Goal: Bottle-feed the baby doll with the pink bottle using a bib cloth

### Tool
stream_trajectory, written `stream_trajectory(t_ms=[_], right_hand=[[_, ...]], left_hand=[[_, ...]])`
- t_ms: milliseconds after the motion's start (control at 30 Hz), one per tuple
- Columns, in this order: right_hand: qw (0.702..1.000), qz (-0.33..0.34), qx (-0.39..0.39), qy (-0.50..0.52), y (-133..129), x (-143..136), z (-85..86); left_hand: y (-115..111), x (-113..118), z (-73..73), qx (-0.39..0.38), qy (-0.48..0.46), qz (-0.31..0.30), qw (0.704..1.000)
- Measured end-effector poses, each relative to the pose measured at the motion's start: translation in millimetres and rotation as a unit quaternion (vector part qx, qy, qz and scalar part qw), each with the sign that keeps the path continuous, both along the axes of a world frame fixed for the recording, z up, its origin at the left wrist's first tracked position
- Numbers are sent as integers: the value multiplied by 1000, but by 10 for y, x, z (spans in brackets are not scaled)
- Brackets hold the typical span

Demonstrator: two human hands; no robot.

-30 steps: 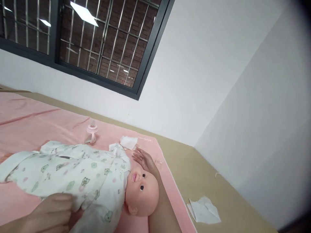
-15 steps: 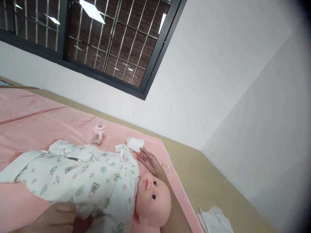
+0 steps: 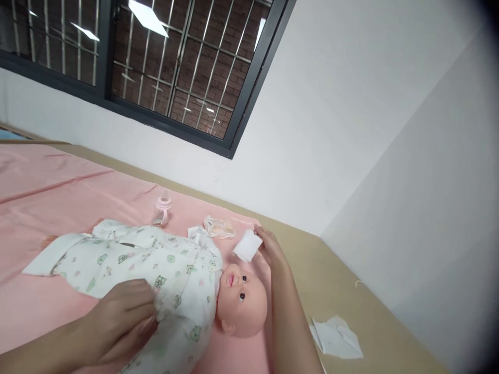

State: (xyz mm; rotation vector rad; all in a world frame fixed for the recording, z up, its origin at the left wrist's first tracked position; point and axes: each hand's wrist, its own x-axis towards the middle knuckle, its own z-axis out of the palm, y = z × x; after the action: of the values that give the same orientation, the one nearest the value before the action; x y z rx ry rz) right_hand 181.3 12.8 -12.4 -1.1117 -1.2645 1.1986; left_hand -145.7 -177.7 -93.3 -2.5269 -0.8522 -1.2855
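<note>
White wipe (image 3: 247,244) in right hand (image 3: 270,249)

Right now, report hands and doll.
Right hand pinching white wipe above doll. Left hand on doll's printed garment. Nothing between wipe and face.

- We see our left hand (image 3: 120,319) resting on the doll's (image 3: 171,280) printed gown, near its shoulder.
- Our right hand (image 3: 271,249) pinches a white wipe (image 3: 247,244) just above the doll's head.
- A wipe packet (image 3: 219,226) and a pink bottle (image 3: 162,210) lie on the pink sheet (image 3: 58,192).
- Crumpled tissues (image 3: 337,337) sit on the tan surface (image 3: 335,280).
</note>
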Motion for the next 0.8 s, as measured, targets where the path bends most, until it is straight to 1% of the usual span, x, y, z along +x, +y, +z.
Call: stream_trajectory(t_ms=[67,100,167,200,300,367,400,467,533,567,600,667,733,800], right_hand=[[998,4,17,-68,-155,4,198],[995,13,26,-96,-239,-12,284],[991,47,48,-117,-408,-89,424],[989,72,61,-117,-488,-147,476],[973,166,103,-120,-708,-362,583],[958,224,122,-130,-843,-490,642],[951,248,128,-135,-909,-539,675],[935,288,146,-148,-1035,-599,748],[919,312,176,-164,-1143,-618,818],[912,319,191,-171,-1187,-617,848],[907,323,203,-177,-1223,-613,871],[901,326,214,-187,-1267,-597,898],[900,322,220,-194,-1280,-575,904],[907,308,218,-189,-1272,-546,898]], left_hand=[[7,65,192,3,13,-46,999],[6,102,283,8,7,-51,999],[4,196,457,10,-28,-24,999],[9,255,538,-2,-48,-6,999],[63,443,762,-78,-98,39,991],[127,527,899,-163,-135,37,977],[159,544,966,-210,-155,21,965],[210,530,1099,-307,-174,-35,935],[230,480,1223,-391,-150,-94,903],[229,457,1280,-422,-129,-112,890],[224,441,1330,-444,-111,-121,881],[213,444,1410,-470,-85,-121,870],[221,487,1458,-476,-70,-129,867],[255,543,1486,-463,-62,-162,869]])
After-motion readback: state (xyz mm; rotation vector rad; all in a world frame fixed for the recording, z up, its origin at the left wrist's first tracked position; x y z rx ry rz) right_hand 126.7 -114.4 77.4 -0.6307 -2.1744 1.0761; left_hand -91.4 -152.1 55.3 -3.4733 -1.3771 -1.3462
